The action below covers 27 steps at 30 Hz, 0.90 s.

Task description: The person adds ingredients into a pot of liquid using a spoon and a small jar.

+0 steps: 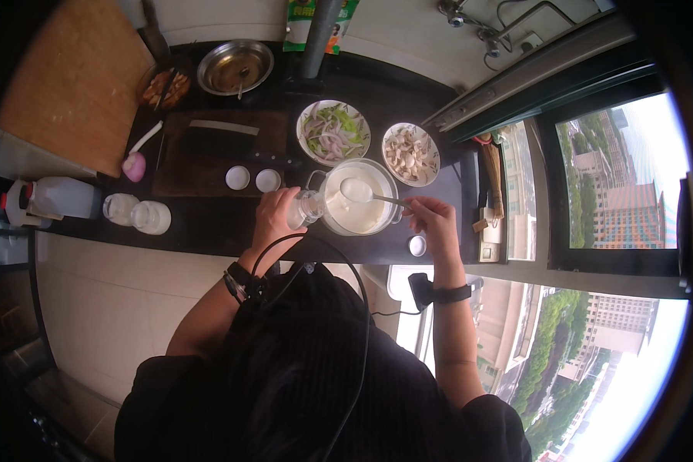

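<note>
My left hand point(276, 213) grips a small glass jar point(305, 209), tilted with its mouth toward a pot point(388, 167) full of a thick white substance point(346, 213). In my right hand point(433, 216) is the handle of a metal spoon point(358, 190); its bowl is over the white substance and carries some of it. The spoon and the jar's mouth are a short way apart. Two white lids point(238, 178) lie left of the pot, and another white lid point(417, 246) is near my right hand. Two white-filled glass jars point(152, 218) stand farther left.
Behind the pot are a bowl of sliced onion and greens point(332, 131) and a bowl of sliced mushrooms point(411, 155). A cleaver point(225, 138) lies on a dark cutting board point(170, 185). At the left are an onion point(134, 166), a plastic jug point(63, 193), and a metal basin point(235, 67) at the back.
</note>
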Each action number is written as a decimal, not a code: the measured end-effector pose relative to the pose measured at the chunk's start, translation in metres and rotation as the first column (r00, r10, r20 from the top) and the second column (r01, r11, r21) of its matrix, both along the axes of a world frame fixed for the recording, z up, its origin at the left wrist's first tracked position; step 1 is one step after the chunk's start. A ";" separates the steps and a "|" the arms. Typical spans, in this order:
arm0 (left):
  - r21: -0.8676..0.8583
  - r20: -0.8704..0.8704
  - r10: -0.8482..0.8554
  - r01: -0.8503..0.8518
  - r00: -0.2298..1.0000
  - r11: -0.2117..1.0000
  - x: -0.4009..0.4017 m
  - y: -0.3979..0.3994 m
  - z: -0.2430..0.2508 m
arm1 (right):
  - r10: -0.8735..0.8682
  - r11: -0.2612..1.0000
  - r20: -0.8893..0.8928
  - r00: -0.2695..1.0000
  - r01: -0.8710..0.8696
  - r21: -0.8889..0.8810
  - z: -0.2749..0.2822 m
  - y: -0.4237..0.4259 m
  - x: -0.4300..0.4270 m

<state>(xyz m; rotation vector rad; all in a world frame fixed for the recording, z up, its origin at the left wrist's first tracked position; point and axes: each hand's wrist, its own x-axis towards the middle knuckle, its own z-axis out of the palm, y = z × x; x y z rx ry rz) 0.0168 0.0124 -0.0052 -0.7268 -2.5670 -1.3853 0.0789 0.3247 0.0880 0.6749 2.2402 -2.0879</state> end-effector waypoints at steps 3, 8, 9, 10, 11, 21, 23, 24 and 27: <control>0.000 0.002 0.003 -0.003 1.000 1.000 0.000 0.000 0.000 | 0.009 1.000 -0.009 1.000 -0.009 0.002 0.005 -0.001 -0.003; 0.003 -0.004 0.007 -0.007 1.000 1.000 0.000 0.001 -0.001 | 0.057 0.998 -0.020 0.998 -0.057 0.019 0.022 -0.010 -0.009; 0.007 -0.003 0.007 -0.006 1.000 1.000 0.000 0.001 -0.001 | 0.059 0.998 -0.019 0.998 -0.059 0.020 0.027 -0.013 -0.010; 0.009 -0.002 0.007 -0.007 1.000 1.000 0.000 0.002 -0.001 | 0.081 0.996 -0.010 0.997 -0.081 0.037 0.033 -0.017 -0.012; 0.011 -0.002 0.009 -0.009 1.000 1.000 0.000 0.002 -0.002 | 0.093 0.995 -0.005 0.996 -0.093 0.046 0.035 -0.020 -0.015; -0.013 0.004 0.018 -0.018 1.000 1.000 0.000 0.004 0.001 | 0.216 0.916 0.030 0.976 -0.213 0.341 0.034 -0.074 -0.029; -0.016 0.007 0.018 -0.018 1.000 1.000 0.000 0.004 0.002 | 0.259 0.876 0.002 0.966 -0.236 0.422 0.035 -0.085 -0.028; -0.018 0.008 0.018 -0.018 1.000 1.000 0.000 0.004 0.002 | 0.299 0.844 -0.022 0.954 -0.253 0.473 0.035 -0.090 -0.027; -0.019 0.010 0.014 -0.013 1.000 1.000 0.000 0.004 0.003 | 0.389 0.732 -0.083 0.917 -0.254 0.633 0.035 -0.101 -0.020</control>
